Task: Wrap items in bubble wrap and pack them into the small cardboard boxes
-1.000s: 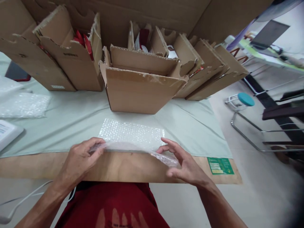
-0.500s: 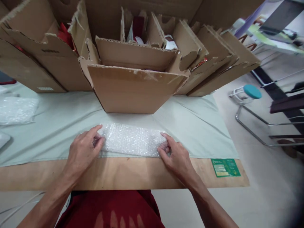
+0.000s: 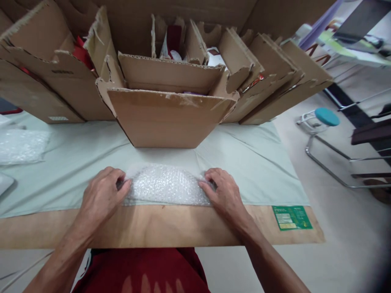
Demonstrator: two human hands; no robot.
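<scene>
A flat strip of clear bubble wrap point(image 3: 168, 185) lies near the front edge of the cloth, its middle bowed up a little. My left hand point(image 3: 104, 193) pinches its left end between thumb and curled fingers. At the right end, my right hand point(image 3: 224, 191) grips the wrap the same way. Whether anything sits inside the wrap I cannot tell. Directly behind it stands an open cardboard box point(image 3: 166, 120), its contents mostly hidden apart from a bit of purple.
Several cardboard bins point(image 3: 275, 81) line the back, some holding red and white items. More bubble wrap point(image 3: 23, 145) lies at the left. A green printed card point(image 3: 292, 217) is on the wooden edge at right. A teal-topped stool point(image 3: 326, 116) stands on the floor beyond the table.
Both hands have closed more firmly on the ends of the bubble wrap. Its middle has bulged from flat into a slight arch.
</scene>
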